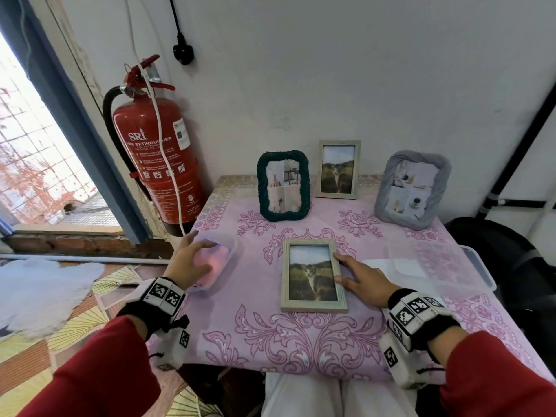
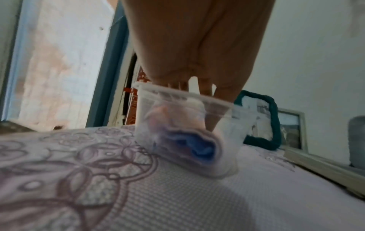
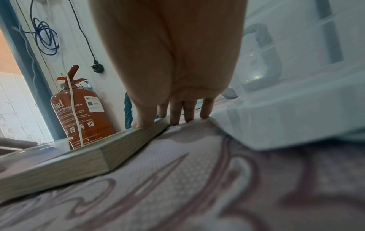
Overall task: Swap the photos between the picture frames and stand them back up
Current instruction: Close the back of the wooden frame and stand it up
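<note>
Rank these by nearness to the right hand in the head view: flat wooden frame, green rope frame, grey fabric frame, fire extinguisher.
1. Flat wooden frame, touched by the right hand.
2. Green rope frame and grey fabric frame, standing behind: too close to call.
3. Fire extinguisher, far left, off the table.

Home: floral tablecloth [image 1: 301,341], picture frames [image 1: 283,185]

Pink tablecloth [image 1: 301,341] with purple floral scrollwork, dark green rope frame [image 1: 282,185], grey frame [image 1: 412,189], red extinguisher [image 1: 159,158].

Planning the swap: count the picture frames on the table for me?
4. A green frame, a wooden frame and a grey frame stand at the back; another wooden frame lies flat in the middle, touched by the right hand.
</note>
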A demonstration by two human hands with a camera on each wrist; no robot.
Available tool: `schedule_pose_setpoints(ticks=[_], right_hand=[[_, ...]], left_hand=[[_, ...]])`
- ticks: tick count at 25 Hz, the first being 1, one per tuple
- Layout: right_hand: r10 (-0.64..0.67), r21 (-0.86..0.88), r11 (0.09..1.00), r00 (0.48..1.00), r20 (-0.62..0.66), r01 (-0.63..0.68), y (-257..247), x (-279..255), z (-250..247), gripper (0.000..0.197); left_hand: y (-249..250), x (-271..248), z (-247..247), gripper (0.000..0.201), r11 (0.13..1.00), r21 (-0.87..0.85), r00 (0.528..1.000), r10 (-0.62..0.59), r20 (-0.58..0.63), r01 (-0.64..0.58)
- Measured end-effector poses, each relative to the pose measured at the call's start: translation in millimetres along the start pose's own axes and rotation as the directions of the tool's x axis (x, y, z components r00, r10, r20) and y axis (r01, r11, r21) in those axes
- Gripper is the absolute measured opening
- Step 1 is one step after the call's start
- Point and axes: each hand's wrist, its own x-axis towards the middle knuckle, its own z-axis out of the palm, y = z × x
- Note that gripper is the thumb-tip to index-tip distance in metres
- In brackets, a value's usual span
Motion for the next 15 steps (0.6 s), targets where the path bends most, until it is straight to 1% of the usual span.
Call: schedule_pose_setpoints(ticks=[1,2,4,6,7,9,11,12,13,15], right_hand=[[0.0,-0.001,1.0,1.0,0.002,0.0,0,0,0,0.061],[0.0,-0.003,1.0,1.0,0.004,0.0,0,0,0,0.062],[-0.003,-0.004,1.0,1.0,0.005,0.003,-1,-1,0,0.062],[-0.002,0.0,1.0,1.0,0.004,0.002,-2,0,0,0.061],[-0.003,0.003,1.0,1.0,0.002,0.003,-1,-1,0,0.061],[-0.002,0.008,1.0,1.0,0.001,0.002,-1,-1,0,0.061],[0.001,0.003,1.0,1.0,0.008,-0.001,-2,-1,-1,0.061],[0.004,-0.004,1.0,1.0,0.015,-0.004,-2,-1,-1,0.061],[0.01,-0.009,1.0,1.0,0.024,-0.01,-3,-1,-3,0.061],[0.024,-0.007,1.0,0.999,0.041,-0.024,-6,1,-6,0.062]], left_hand=[[3,-2,2,0.049,1.0,0.007,1.0,0.027,-0.011,-0.027],[6,-4,3,0.045,1.0,0.003,1.0,0.03,-0.007,-0.03],[13,-8,7,0.036,0.999,0.044,0.999,-0.022,0.034,0.021],[18,-10,11,0.04,0.989,0.145,0.99,-0.056,0.128,0.037],[20,-10,13,0.042,0.987,0.155,0.987,-0.061,0.151,0.038],[25,-10,12,0.046,0.994,0.101,0.987,-0.053,0.15,0.038],[31,-11,10,0.046,0.999,0.007,0.996,-0.054,0.077,0.054],[34,-11,9,0.044,0.999,-0.029,0.999,-0.035,0.017,0.035],[38,-12,8,0.042,0.999,-0.044,0.999,0.002,-0.05,-0.004],[50,-13,9,0.039,0.992,-0.085,0.983,0.082,-0.162,-0.097]])
